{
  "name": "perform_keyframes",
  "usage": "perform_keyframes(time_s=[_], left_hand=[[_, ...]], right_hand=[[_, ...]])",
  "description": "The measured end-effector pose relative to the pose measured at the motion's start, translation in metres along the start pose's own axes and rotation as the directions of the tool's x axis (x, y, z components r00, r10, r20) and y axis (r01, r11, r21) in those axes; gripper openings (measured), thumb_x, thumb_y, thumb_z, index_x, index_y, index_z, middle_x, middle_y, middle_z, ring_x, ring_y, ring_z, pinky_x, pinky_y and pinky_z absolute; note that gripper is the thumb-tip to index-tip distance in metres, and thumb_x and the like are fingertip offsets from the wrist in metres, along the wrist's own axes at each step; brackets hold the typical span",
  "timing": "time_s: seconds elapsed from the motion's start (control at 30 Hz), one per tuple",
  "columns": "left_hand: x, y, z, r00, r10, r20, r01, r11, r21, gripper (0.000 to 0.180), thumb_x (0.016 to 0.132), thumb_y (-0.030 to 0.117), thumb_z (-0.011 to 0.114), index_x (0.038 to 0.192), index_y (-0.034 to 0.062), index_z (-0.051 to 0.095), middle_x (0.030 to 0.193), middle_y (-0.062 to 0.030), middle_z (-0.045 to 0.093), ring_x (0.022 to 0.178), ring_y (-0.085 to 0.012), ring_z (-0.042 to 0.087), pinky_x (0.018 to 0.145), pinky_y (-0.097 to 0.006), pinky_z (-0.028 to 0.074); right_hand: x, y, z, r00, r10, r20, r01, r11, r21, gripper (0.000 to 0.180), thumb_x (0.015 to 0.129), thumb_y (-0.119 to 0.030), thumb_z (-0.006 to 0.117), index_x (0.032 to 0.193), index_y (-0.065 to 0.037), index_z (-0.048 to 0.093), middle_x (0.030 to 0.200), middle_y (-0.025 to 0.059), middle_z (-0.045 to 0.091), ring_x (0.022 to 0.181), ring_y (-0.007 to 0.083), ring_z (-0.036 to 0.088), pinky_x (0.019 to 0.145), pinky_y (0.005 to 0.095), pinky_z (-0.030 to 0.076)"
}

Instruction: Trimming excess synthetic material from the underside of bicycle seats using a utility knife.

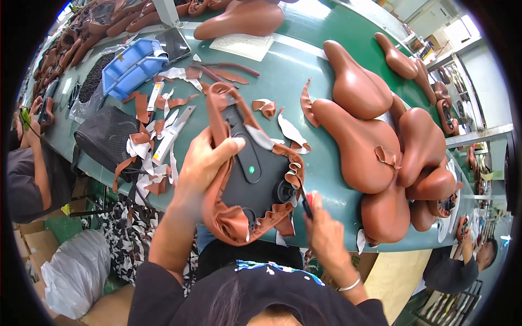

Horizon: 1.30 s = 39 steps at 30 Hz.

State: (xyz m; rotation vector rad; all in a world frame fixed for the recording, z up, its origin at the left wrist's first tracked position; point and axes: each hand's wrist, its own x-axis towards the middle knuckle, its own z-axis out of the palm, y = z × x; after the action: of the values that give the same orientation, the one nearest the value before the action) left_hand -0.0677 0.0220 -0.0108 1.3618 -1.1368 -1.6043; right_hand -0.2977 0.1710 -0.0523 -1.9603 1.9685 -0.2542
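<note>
Left hand (204,157) clamped on upturned brown-leather-wrapped black plastic saddle (253,168), 9 o'clock edge; right hand (321,225) closed around dark-handled tool (306,205) at 4 o'clock. Shell stiff, leather skirt floppy: grip shell rim

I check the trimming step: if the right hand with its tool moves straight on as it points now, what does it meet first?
Probably the ruffled brown cover edge on the black saddle underside; the right hand aims its dark tool up-left at it. Contact is unclear.
</note>
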Motion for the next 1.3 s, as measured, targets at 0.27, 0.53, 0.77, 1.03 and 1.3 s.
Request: perform_keyframes(time_s=[0.27,0.53,0.77,1.03,1.3], left_hand=[[-0.036,-0.029,-0.007,0.990,0.037,-0.137,-0.057,0.988,-0.144,0.023,0.082,0.019,0.063,0.089,0.0040,0.048,0.075,0.0026,0.042,0.066,-0.0050,0.042,0.059,-0.021,0.036],[-0.040,-0.096,-0.026,0.757,0.433,-0.489,-0.286,0.893,0.348,0.062,0.078,0.018,0.069,0.125,-0.0047,0.035,0.111,-0.0126,0.044,0.101,-0.0207,0.045,0.093,-0.035,0.037],[-0.040,-0.049,-0.004,0.734,0.679,0.011,-0.385,0.402,0.831,0.049,0.071,0.014,0.073,0.114,0.0031,0.053,0.109,-0.0134,0.057,0.106,-0.0305,0.050,0.092,-0.042,0.036],[0.000,-0.043,0.030,0.718,0.535,0.446,-0.696,0.543,0.469,0.012,0.084,0.016,0.063,0.079,0.0048,0.060,0.081,-0.0057,0.058,0.083,-0.0221,0.053,0.077,-0.037,0.035],[0.002,-0.025,0.030,0.831,0.345,0.436,-0.498,0.810,0.309,0.019,0.089,0.019,0.054,0.082,0.0037,0.063,0.071,-0.0058,0.057,0.072,-0.0172,0.050,0.078,-0.032,0.035]], right_hand=[[-0.013,-0.002,-0.013,0.961,0.042,-0.274,0.065,0.926,0.372,0.058,0.083,-0.007,0.065,0.135,-0.006,0.039,0.100,0.0220,0.064,0.080,0.0394,0.065,0.067,0.0421,0.054],[0.093,-0.010,-0.009,0.964,0.118,-0.240,0.168,0.431,0.887,0.044,0.081,0.001,0.061,0.122,0.000,0.046,0.089,0.0066,0.059,0.067,0.0109,0.057,0.058,0.0248,0.046],[0.088,-0.021,-0.020,0.912,0.324,-0.253,0.171,0.260,0.950,0.044,0.080,-0.001,0.064,0.120,-0.001,0.045,0.085,0.0044,0.060,0.064,0.0080,0.054,0.057,0.0235,0.046],[0.044,0.013,-0.047,0.966,-0.105,-0.235,0.215,0.832,0.511,0.057,0.084,-0.007,0.067,0.135,-0.004,0.041,0.108,0.0173,0.065,0.090,0.0285,0.066,0.078,0.0335,0.052],[0.029,-0.001,-0.054,0.931,-0.360,-0.054,0.354,0.931,-0.094,0.055,0.082,-0.015,0.067,0.134,-0.022,0.050,0.065,0.0051,0.050,0.050,0.0229,0.052,0.044,0.0352,0.042]])
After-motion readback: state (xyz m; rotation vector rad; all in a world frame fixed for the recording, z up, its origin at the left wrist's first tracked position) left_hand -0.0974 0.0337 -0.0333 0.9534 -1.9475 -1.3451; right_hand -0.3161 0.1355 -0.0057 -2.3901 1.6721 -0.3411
